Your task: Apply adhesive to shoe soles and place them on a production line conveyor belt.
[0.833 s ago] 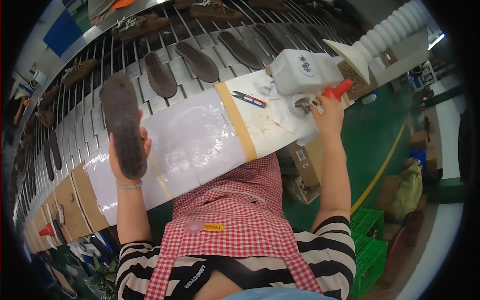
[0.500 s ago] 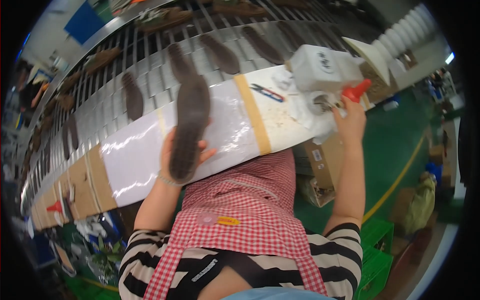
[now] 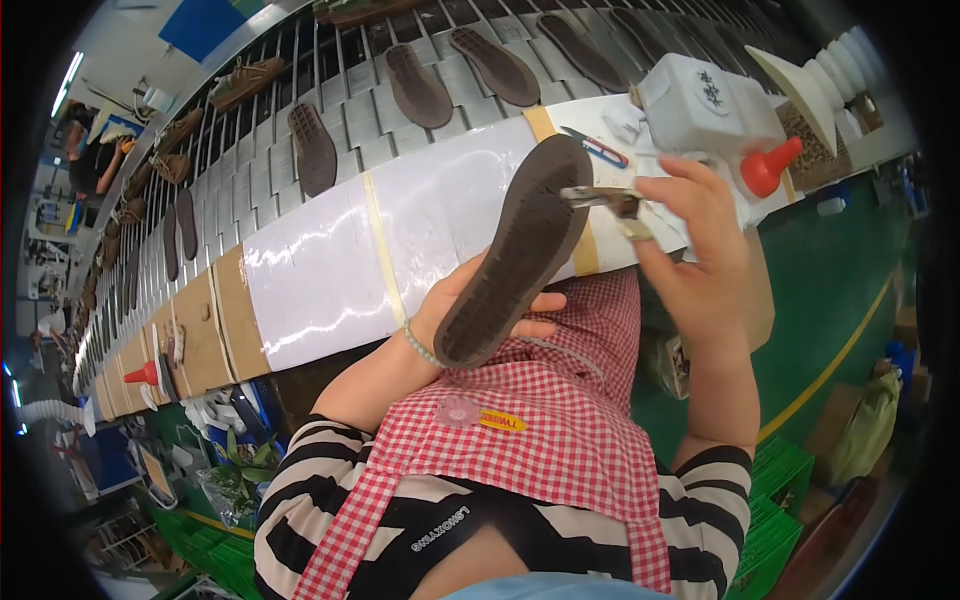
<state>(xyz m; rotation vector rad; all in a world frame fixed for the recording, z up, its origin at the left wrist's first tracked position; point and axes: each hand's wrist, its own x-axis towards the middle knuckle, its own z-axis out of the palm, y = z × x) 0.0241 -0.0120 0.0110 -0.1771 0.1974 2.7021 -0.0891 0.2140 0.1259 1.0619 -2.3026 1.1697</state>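
Note:
A dark brown shoe sole (image 3: 515,260) rests tilted across my left hand (image 3: 452,305), its far end raised over the worktop. The hand supports it from beneath, with fingertips showing past its right edge. My right hand (image 3: 700,245) pinches a small flat brush (image 3: 608,200) between thumb and fingers. The brush's tip is over the upper part of the sole and looks to be touching it. Some motion blur lies on the brush and the right hand.
Several more soles (image 3: 418,88) lie on the slatted metal conveyor (image 3: 365,130) beyond the board. Thread snips (image 3: 598,148), a white plastic jug (image 3: 700,105) and a red nozzle (image 3: 770,168) are at the right. A white duct hood (image 3: 795,85) stands behind them. Green crates (image 3: 775,500) sit on the floor.
My right hand has come left from beside the red nozzle and jug, bringing the brush to the sole. The sole in my left hand has shifted right and tilted.

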